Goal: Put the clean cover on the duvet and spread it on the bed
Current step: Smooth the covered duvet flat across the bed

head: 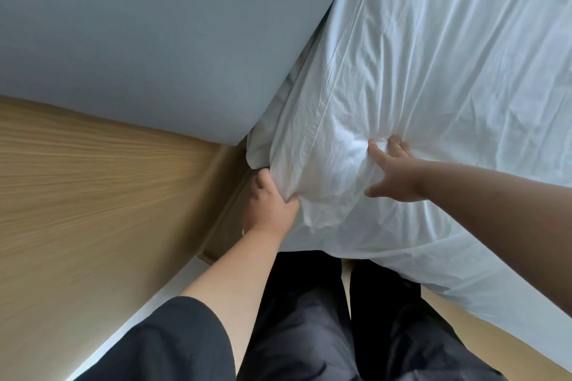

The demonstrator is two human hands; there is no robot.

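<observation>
Fingers of both hands on the white duvet cover at the bed's near corner.
Left hand (270, 204): thumb on top and fingers curled under, pinching a bunched fold of the duvet cover (418, 96) at the corner closest to the wood-panelled wall (102, 195). Right hand (391, 172): fingers spread and pressing flat into the cloth just beside that fold, fingertips sunk into the creases. Cover lies wrinkled across the bed, its near edge hanging over the bed's side above the person's dark trousers (340, 334). Grey wall (139, 34) runs along the bed's far edge. Pale wood floor (495, 328) shows at lower right.
</observation>
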